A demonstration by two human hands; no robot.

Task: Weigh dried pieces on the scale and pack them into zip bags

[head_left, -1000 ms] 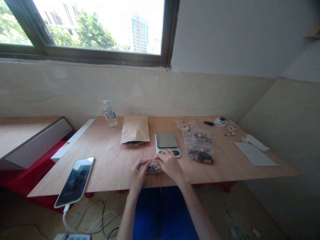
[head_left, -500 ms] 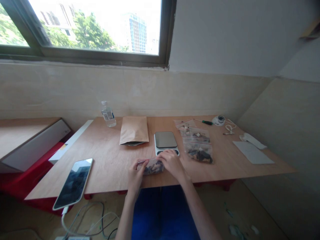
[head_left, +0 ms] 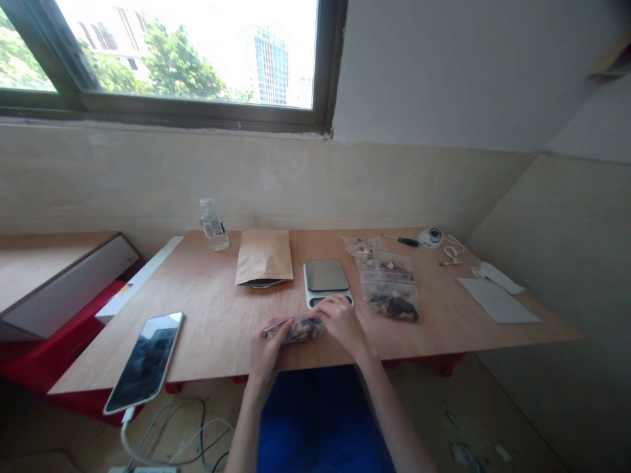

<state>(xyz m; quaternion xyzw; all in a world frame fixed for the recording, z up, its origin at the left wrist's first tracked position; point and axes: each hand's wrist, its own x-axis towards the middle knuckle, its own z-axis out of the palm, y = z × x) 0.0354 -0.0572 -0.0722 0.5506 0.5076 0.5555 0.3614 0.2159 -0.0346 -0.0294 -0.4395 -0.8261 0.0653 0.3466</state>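
Note:
A clear zip bag point(head_left: 302, 330) with dark and tan pieces in it lies near the table's front edge. My left hand point(head_left: 267, 340) pinches its upper left corner between thumb and fingers. At the other end of the top edge, my right hand point(head_left: 340, 322) grips the bag with its fingers bent together. Just behind the bag and my right hand stands a small kitchen scale point(head_left: 327, 276) with a bare metal plate. The right hand covers part of the scale's front. What the pieces in the bag are, I cannot make out.
Several filled zip bags point(head_left: 394, 299) lie right of the scale. A brown paper pouch point(head_left: 265, 256) and a water bottle point(head_left: 214, 226) stand behind left. A phone point(head_left: 145, 361) on a cable overhangs the front edge. At right are a screwdriver point(head_left: 408, 242), a white camera point(head_left: 430, 238) and paper point(head_left: 497, 301).
The bag's top edge has tipped slightly, and its contents show more plainly. Both hands keep hold of it in almost the same place.

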